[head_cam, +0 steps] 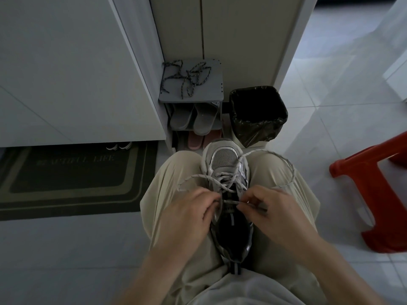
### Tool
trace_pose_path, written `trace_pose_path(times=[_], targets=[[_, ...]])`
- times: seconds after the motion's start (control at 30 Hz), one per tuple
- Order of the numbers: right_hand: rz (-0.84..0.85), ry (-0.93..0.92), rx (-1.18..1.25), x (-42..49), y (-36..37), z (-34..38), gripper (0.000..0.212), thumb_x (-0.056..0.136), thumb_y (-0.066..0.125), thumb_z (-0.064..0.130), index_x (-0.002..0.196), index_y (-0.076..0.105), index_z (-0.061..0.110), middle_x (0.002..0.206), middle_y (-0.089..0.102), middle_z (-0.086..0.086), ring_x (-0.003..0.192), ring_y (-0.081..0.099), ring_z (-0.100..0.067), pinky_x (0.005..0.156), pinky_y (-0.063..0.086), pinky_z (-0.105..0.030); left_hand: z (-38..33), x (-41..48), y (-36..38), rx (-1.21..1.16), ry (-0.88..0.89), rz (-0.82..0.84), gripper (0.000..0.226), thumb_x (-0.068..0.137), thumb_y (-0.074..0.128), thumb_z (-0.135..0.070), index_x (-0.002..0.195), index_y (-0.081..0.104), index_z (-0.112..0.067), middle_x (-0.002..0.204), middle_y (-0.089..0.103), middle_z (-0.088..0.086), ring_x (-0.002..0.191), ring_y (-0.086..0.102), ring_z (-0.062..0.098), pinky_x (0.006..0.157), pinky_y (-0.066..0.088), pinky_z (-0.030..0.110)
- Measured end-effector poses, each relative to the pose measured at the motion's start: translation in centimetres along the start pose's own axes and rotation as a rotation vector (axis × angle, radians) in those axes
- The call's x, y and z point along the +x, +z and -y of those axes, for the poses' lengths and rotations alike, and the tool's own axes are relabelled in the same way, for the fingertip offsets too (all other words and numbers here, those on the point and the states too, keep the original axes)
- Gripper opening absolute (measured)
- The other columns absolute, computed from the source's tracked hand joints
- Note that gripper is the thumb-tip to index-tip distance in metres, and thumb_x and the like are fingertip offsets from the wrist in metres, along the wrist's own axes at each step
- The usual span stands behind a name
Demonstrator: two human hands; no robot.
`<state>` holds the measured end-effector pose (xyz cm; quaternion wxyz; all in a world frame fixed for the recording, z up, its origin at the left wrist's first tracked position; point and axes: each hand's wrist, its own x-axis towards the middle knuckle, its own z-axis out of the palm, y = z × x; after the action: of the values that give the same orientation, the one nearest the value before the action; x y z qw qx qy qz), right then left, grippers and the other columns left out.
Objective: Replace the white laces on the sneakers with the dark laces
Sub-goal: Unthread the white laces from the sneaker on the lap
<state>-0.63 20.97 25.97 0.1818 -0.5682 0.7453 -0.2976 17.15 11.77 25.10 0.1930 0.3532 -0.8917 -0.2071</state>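
Head view. You sit with the sneaker (223, 160) wedged between your knees, toe toward 12 o'clock and heel toward 6 o'clock, on beige trousers (180, 172).

The white lace (221, 179) is threaded through the eyelets nearest the toe. One loose strand trails out toward 9 o'clock, and a long loop arcs over your right knee toward 2 o'clock.

Left hand (187, 213): at 7 o'clock of the lacing, fingers curled, thumb and forefinger pinching the white lace at the left eyelet row.

Right hand (272, 209): at 4 o'clock of the lacing, fingers curled, fingertips pinching the white lace at the right eyelet row. A short span of lace runs between the two hands, across the dark tongue.

The dark laces (187, 78) lie in a loose tangle on top of the grey shoe rack (217, 90), at 12 o'clock from the sneaker and well apart from it.

Slippers (191, 117) sit on the rack's shelves. A black-lined bin (257, 115) stands just beside the rack at its 3 o'clock. A red stool (378, 194) is at 3 o'clock of the sneaker, and a dark doormat (72, 179) at 9 o'clock.
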Motion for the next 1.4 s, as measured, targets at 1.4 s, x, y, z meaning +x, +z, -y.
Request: trace_pose_path(times=[1.4], targets=[[-0.147,-0.031,-0.223,0.6,2.7,0.9,0.01,0.07,0.065,0.037,0.072,0.067,0.028,0.074,0.053,0.011,0.073,0.058,-0.015,0.071,0.042,-0.033,0.9,0.1,0.4,-0.063,-0.08,-0.099,0.008,0.088,0.057,-0.019,0.089,0.063,-0.023,0.085,0.056,-0.017,0.08,0.048,-0.003,0.074,0.035,0.006]])
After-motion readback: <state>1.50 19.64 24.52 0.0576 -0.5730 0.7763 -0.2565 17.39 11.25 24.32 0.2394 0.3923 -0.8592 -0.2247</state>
